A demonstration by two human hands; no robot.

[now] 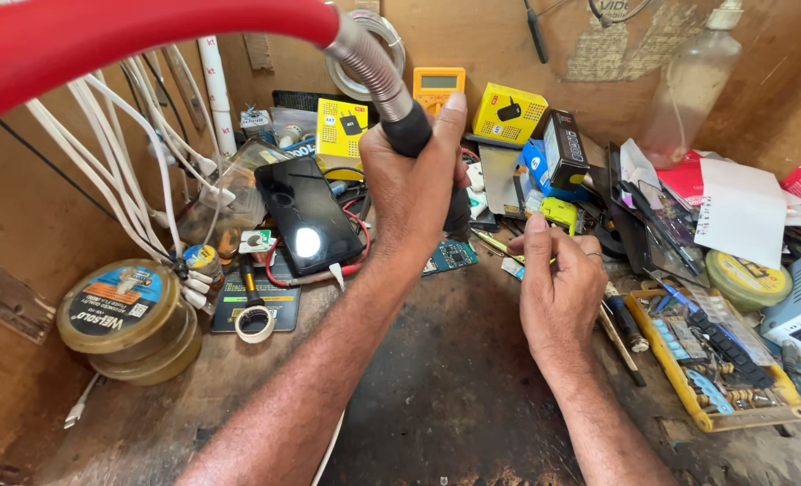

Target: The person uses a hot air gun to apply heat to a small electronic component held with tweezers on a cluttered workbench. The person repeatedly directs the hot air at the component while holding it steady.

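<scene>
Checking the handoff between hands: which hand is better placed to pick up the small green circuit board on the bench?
Probably the right hand: it hovers low beside the circuit board and seems to hold only a thin tool. The left hand is closed around the flexible hose nozzle.

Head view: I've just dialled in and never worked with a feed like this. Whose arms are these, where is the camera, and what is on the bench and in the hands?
There is no machine here: a person works with bare hands, and the one camera sits on their head, looking down.

The left hand is wrapped around the black grip at the end of a ribbed metal hose that runs up into a red sleeve. The right hand pinches a small part at its fingertips; it is too small to identify.

On the wooden bench lie a dark phone, a small green circuit board, round tins, yellow boxes, a yellow meter and a yellow tray of small tools.
</scene>
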